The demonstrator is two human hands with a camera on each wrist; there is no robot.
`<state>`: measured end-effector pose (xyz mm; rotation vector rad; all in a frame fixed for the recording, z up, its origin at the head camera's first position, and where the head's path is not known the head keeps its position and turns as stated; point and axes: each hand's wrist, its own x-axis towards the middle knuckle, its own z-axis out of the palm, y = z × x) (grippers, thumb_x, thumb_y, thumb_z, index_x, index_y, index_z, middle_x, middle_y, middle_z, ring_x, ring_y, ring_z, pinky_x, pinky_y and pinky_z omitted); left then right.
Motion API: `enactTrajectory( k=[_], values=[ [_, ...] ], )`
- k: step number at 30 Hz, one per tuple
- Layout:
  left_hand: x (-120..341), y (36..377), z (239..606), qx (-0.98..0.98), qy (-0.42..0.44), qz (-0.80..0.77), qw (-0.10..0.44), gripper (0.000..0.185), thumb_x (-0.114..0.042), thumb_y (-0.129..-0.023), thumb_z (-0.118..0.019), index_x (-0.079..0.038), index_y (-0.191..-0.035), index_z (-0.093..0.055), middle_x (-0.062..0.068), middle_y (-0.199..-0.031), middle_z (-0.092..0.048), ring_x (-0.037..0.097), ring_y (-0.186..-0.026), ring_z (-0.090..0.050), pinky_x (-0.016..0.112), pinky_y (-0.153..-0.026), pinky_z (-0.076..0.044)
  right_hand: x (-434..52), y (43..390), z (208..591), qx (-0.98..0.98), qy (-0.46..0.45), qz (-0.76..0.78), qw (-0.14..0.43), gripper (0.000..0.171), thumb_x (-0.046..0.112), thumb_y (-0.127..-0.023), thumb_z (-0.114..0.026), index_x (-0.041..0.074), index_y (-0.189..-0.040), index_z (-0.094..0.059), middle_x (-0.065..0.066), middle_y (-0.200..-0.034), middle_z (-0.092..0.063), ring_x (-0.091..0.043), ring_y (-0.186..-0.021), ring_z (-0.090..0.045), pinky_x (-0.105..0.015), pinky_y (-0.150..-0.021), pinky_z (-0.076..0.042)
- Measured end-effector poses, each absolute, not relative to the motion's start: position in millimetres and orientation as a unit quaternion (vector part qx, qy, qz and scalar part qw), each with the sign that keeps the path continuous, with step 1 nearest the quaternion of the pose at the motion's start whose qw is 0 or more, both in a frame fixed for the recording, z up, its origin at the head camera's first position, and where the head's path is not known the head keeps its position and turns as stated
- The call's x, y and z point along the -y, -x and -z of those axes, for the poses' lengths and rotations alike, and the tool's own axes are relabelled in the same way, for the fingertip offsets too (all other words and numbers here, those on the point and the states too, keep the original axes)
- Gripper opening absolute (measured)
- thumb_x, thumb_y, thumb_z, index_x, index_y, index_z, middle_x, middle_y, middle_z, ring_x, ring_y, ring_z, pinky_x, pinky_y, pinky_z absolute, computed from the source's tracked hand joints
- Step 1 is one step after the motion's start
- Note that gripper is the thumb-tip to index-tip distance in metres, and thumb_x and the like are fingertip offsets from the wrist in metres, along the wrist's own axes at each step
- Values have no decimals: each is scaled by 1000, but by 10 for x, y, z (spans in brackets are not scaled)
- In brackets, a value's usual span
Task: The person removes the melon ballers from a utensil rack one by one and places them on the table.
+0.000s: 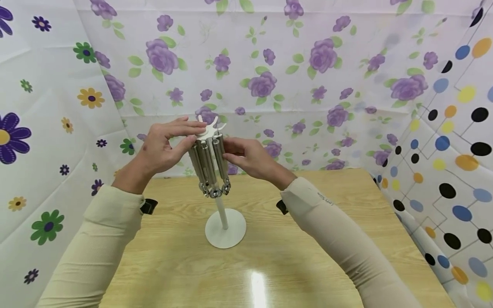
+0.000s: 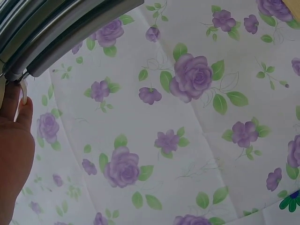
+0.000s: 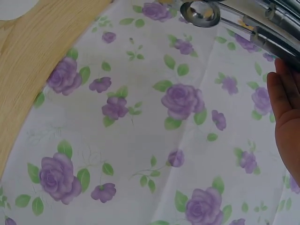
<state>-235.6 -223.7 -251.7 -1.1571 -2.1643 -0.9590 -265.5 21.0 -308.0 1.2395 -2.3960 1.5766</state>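
Observation:
A white stand (image 1: 225,229) with a round base and thin pole stands mid-table. Several metal measuring spoons (image 1: 209,164) hang from its white hook head (image 1: 211,128). My left hand (image 1: 192,134) lies over the hook head, fingers on top and thumb beneath, pinching it. My right hand (image 1: 229,149) grips the handle of one hanging spoon from the right. The left wrist view shows the spoon handles (image 2: 61,28), a white hook (image 2: 22,91) and my left hand's thumb (image 2: 14,150) against it. A spoon bowl (image 3: 200,13) and my right hand's fingers (image 3: 286,112) show in the right wrist view.
The wooden table (image 1: 292,256) is walled by floral sheets: purple roses behind (image 1: 308,77), coloured flowers on the left (image 1: 46,128), dots on the right (image 1: 454,149). Both forearms in beige sleeves reach in from the near edge.

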Motion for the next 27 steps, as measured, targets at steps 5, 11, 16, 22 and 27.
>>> enactTrajectory(
  k=[5, 11, 16, 22, 27],
  values=[
    [2221, 2372, 2531, 795, 424, 349, 258, 28, 10, -89, -61, 5, -114, -73, 16, -119, -70, 38, -116, -63, 46, -115, -32, -226, 2652, 3084, 774, -389, -500, 28, 36, 3, -97, -63, -4, -132, -60, -14, -113, -71, -20, -100, -69, -26, -87, -54],
    [2228, 2373, 2536, 800, 417, 337, 269, 27, 7, -90, -61, 5, -113, -73, 17, -118, -70, 39, -118, -61, 46, -113, -34, -309, 2675, 3074, 776, -383, -499, 44, 34, 4, -97, -63, -4, -130, -60, -13, -109, -70, -18, -96, -68, -27, -85, -55],
    [2235, 2357, 2531, 807, 406, 335, 266, 27, 7, -90, -62, 4, -113, -74, 16, -119, -70, 38, -121, -59, 51, -110, -37, -378, 2687, 3038, 784, -371, -495, 57, 33, 6, -97, -63, -4, -128, -60, -12, -109, -69, -18, -95, -67, -29, -85, -55],
    [2236, 2360, 2526, 808, 411, 328, 266, 28, 2, -89, -65, 1, -116, -73, 14, -120, -71, 30, -116, -62, 53, -105, -41, -463, 2679, 3099, 805, -350, -477, 47, 31, 9, -97, -64, 0, -126, -62, -7, -105, -69, -16, -93, -67, -31, -82, -55],
    [2254, 2373, 2530, 807, 418, 315, 272, 35, -27, -97, -66, -1, -119, -73, 14, -120, -70, 29, -109, -64, 53, -101, -43, -544, 2683, 3282, 811, -336, -478, 42, 29, 9, -97, -65, -1, -124, -63, -8, -104, -69, -17, -92, -67, -32, -82, -55]
  ],
)
